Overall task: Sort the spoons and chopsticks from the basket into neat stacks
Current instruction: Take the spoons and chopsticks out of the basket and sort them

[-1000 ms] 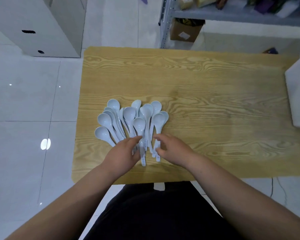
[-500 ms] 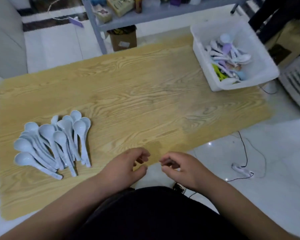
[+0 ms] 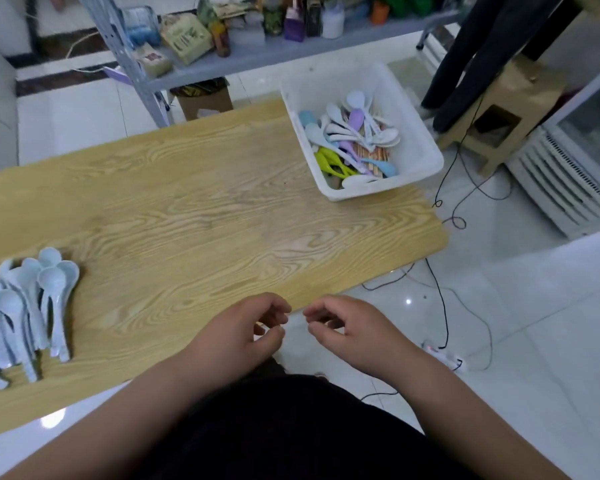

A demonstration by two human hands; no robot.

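- Head view: left hand (image 3: 238,332) and right hand (image 3: 352,329) hover at the near edge of the wood-grain table (image 3: 201,202), fingers loosely curled, holding nothing.
- Pale blue plastic spoons (image 3: 25,306) lie piled at the table's left end.
- White plastic basket (image 3: 418,140) at the far right corner holds mixed coloured spoons (image 3: 352,133) over wooden chopsticks (image 3: 374,154).

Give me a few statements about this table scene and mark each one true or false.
1. The pale blue spoons lie grouped at the left end of the table. True.
2. The white basket stands at the table's far right corner. True.
3. The basket is empty. False: it holds mixed-colour spoons and chopsticks.
4. The left hand and the right hand hold nothing. True.
5. Both hands reach inside the basket. False: they hover at the table's near edge, fingers loosely curled, well apart from the basket.
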